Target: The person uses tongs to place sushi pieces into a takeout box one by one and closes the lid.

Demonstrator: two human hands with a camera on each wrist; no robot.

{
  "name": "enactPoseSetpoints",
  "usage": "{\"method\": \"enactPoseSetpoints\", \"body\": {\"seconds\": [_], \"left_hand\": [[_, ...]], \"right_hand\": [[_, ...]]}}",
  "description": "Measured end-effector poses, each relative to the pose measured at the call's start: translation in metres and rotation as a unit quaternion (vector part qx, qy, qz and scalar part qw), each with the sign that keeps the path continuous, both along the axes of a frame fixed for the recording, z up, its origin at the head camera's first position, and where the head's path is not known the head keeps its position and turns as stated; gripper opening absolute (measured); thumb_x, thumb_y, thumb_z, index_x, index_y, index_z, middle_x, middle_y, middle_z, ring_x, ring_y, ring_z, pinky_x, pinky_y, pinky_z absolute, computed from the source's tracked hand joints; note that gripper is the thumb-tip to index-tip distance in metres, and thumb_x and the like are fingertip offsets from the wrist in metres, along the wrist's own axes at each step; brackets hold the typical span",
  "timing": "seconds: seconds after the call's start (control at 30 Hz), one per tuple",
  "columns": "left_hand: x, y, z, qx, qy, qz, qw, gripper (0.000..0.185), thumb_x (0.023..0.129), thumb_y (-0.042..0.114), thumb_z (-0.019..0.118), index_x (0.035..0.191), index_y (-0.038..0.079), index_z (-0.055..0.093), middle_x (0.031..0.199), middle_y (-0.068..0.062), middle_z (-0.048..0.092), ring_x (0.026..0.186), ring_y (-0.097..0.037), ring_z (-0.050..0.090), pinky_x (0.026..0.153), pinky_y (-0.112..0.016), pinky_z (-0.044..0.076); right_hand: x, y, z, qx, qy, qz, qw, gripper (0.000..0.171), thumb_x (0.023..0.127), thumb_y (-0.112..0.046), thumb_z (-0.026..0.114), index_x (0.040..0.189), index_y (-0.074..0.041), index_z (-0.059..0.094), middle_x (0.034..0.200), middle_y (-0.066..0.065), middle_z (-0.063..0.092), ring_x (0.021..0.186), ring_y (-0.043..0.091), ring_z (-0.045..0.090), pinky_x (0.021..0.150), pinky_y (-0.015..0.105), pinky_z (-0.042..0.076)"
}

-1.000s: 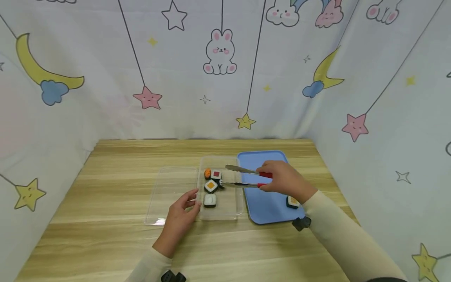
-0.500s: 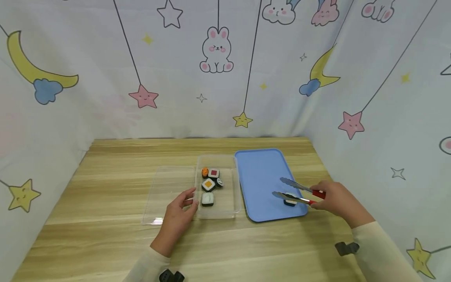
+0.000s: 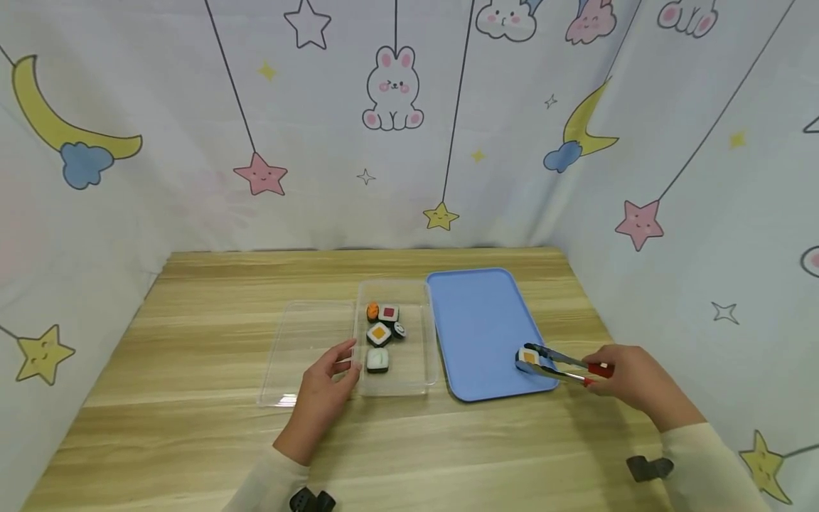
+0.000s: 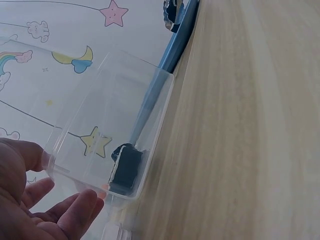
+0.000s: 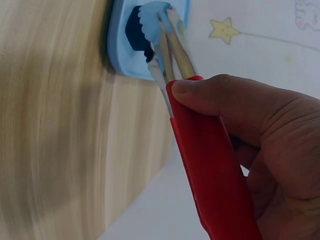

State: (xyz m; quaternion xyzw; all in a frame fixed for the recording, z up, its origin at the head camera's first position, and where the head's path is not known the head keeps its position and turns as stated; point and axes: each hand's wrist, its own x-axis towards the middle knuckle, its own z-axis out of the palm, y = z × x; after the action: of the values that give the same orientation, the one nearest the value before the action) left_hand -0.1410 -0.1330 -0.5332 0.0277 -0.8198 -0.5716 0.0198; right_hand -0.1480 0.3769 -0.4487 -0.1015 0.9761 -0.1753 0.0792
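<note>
Metal tongs [image 3: 563,358] in right grip [image 3: 643,382] straddle sushi [image 3: 528,357].

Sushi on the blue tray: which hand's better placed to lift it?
Probably the right hand: it holds the tongs, tips either side of that sushi. The left hand is at the clear box, away from the tray.

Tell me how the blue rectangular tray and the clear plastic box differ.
The blue rectangular tray is opaque and shallow; the clear plastic box is see-through with taller walls. The tray bears one orange-centred sushi piece; the box holds five pieces. Red-handled metal tongs reach over the tray; the left hand touches the box. Both are rectangular and sit on the wood-grained table.
</note>
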Motion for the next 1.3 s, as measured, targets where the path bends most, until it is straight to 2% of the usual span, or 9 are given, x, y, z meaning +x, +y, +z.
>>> {"method": "enactPoseSetpoints", "body": {"seconds": [0.13, 0.33, 0.57, 0.73, 0.9, 1.1, 1.3], "left_hand": [[0.0, 0.0, 0.001, 0.004, 0.002, 0.0, 1.0, 0.048, 0.097, 0.011, 0.072, 0.144, 0.01, 0.062, 0.135, -0.017, 0.066, 0.117, -0.032, 0.067, 0.096, -0.049, 0.055], [-0.001, -0.001, 0.001, 0.007, 0.001, -0.003, 1.0, 0.049, 0.097, 0.011, 0.072, 0.144, 0.009, 0.061, 0.135, -0.018, 0.066, 0.118, -0.032, 0.067, 0.096, -0.049, 0.054], [0.0, -0.001, 0.002, 0.006, -0.002, -0.002, 1.0, 0.049, 0.097, 0.01, 0.072, 0.144, 0.009, 0.061, 0.135, -0.018, 0.066, 0.118, -0.032, 0.067, 0.096, -0.048, 0.055], [0.0, -0.002, 0.001, 0.007, 0.002, -0.003, 1.0, 0.049, 0.096, 0.01, 0.072, 0.144, 0.008, 0.061, 0.134, -0.019, 0.066, 0.117, -0.033, 0.067, 0.096, -0.048, 0.055], [0.0, -0.003, 0.0, 0.007, 0.003, -0.005, 1.0, 0.049, 0.096, 0.01, 0.072, 0.144, 0.008, 0.061, 0.134, -0.018, 0.066, 0.117, -0.033, 0.067, 0.096, -0.048, 0.055], [0.001, -0.003, 0.002, 0.006, 0.006, -0.002, 1.0, 0.048, 0.096, 0.011, 0.072, 0.143, 0.008, 0.062, 0.133, -0.019, 0.066, 0.116, -0.034, 0.067, 0.096, -0.05, 0.055], [0.001, -0.002, 0.002, 0.004, 0.001, -0.002, 1.0, 0.048, 0.096, 0.011, 0.072, 0.143, 0.009, 0.062, 0.134, -0.019, 0.066, 0.117, -0.033, 0.067, 0.098, -0.052, 0.054]], "right_hand": [[-0.004, -0.001, 0.001, -0.004, 0.008, 0.003, 1.0, 0.044, 0.076, -0.017, 0.091, 0.116, -0.004, 0.078, 0.108, 0.011, 0.074, 0.085, 0.021, 0.066, 0.07, 0.039, 0.054], [-0.013, -0.009, 0.006, -0.015, 0.026, 0.017, 0.999, 0.04, 0.076, -0.016, 0.091, 0.113, -0.004, 0.079, 0.099, 0.004, 0.074, 0.08, 0.016, 0.063, 0.067, 0.036, 0.053], [-0.032, -0.031, 0.025, -0.034, 0.042, 0.031, 0.998, 0.037, 0.079, -0.015, 0.09, 0.113, -0.007, 0.08, 0.097, 0.002, 0.074, 0.081, 0.016, 0.064, 0.07, 0.036, 0.054], [-0.05, -0.057, 0.038, -0.06, 0.041, 0.071, 0.995, 0.036, 0.081, -0.017, 0.089, 0.115, -0.011, 0.08, 0.097, -0.004, 0.074, 0.084, 0.015, 0.063, 0.071, 0.033, 0.054], [-0.067, -0.099, 0.045, -0.089, 0.033, 0.143, 0.985, 0.035, 0.082, -0.017, 0.089, 0.115, -0.011, 0.08, 0.103, -0.002, 0.074, 0.086, 0.016, 0.064, 0.071, 0.033, 0.055], [-0.083, -0.157, 0.046, -0.045, 0.039, 0.218, 0.974, 0.034, 0.081, -0.015, 0.087, 0.115, -0.014, 0.081, 0.1, -0.006, 0.072, 0.088, 0.014, 0.064, 0.071, 0.03, 0.056], [-0.091, -0.199, 0.048, 0.042, 0.052, 0.274, 0.959, 0.031, 0.079, -0.017, 0.089, 0.109, -0.014, 0.082, 0.096, -0.006, 0.072, 0.084, 0.011, 0.064, 0.073, 0.031, 0.055]]}}
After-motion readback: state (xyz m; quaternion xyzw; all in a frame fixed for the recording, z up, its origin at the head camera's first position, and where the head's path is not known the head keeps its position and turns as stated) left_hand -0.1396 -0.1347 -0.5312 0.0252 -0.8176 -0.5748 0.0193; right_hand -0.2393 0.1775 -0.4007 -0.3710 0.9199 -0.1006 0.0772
